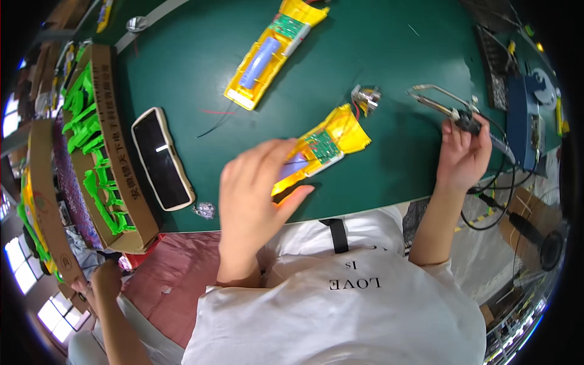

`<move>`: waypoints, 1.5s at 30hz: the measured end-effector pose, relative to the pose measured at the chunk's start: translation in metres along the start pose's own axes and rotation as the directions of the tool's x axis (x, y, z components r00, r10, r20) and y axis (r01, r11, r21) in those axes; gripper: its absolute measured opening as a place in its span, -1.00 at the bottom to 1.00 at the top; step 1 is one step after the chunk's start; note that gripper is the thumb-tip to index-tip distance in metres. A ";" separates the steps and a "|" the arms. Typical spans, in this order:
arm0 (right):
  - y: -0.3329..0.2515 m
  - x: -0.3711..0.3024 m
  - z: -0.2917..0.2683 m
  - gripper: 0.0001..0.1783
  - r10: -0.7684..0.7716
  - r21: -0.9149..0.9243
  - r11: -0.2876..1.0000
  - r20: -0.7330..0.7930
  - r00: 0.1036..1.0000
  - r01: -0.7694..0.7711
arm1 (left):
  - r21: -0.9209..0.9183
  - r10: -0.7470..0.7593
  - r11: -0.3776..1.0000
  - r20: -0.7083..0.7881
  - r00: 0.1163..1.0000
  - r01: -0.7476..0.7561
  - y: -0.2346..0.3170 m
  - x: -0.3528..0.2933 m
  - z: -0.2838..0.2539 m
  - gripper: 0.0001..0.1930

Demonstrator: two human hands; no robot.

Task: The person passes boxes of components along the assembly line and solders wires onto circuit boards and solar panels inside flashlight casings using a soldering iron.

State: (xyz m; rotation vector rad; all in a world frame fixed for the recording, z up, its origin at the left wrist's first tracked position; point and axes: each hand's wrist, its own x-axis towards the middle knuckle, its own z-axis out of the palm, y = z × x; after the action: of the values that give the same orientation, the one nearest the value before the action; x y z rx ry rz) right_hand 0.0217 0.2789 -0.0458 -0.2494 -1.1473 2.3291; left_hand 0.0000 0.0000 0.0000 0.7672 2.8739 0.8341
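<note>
In front of me a yellow plastic housing [354, 135] lies tilted on the green table, with a green circuit board [322, 148] and a blue cylindrical battery cell inside. My left hand [252, 185] wraps over its near left end, fingers on the far side and thumb along the near edge; the hand hides part of the cell. Red wires run from the housing's far end to a small metal lamp head [366, 98]. To the right, my right hand [464, 152] grips a soldering iron [453, 114] with a bent metal tube; its tip points left, apart from the housing.
A second yellow housing [243, 79] with a blue cell lies farther back, trailing loose wires. At left are a phone [161, 158] and a cardboard box [118, 152] of green plastic parts. A blue device [524, 121] stands right. Another person's arm [115, 304] shows lower left.
</note>
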 end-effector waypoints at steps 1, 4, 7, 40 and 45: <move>0.003 -0.002 -0.002 -0.72 -0.005 0.027 1.000 0.008 1.000 0.005 | 0.007 0.017 1.000 0.013 1.000 -0.017 -0.003 0.001 0.006 -0.52; -0.007 0.004 -0.005 -0.73 0.017 0.095 0.995 -0.005 1.000 -0.016 | -0.013 0.038 0.999 -0.060 0.997 -0.039 0.007 0.009 0.011 -0.52; -0.003 0.000 -0.005 -0.73 -0.014 0.128 0.992 -0.012 1.000 0.016 | -0.087 0.067 0.994 -0.070 0.995 -0.073 0.004 0.014 0.011 -0.52; -0.006 -0.006 -0.001 -0.72 0.068 0.162 0.983 0.088 0.994 -0.082 | -0.116 0.069 0.990 -0.139 0.988 -0.085 0.001 -0.009 -0.014 -0.31; -0.007 -0.008 0.005 -0.72 0.078 0.145 0.986 0.057 0.995 -0.086 | -0.124 0.002 0.992 -0.163 0.987 -0.022 -0.004 -0.019 -0.025 -0.32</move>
State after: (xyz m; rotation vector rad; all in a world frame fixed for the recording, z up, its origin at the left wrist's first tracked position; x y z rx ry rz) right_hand 0.0293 0.2742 -0.0375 -0.1871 -0.9995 2.4924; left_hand 0.0103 -0.0236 0.0176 0.7363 2.9221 1.1166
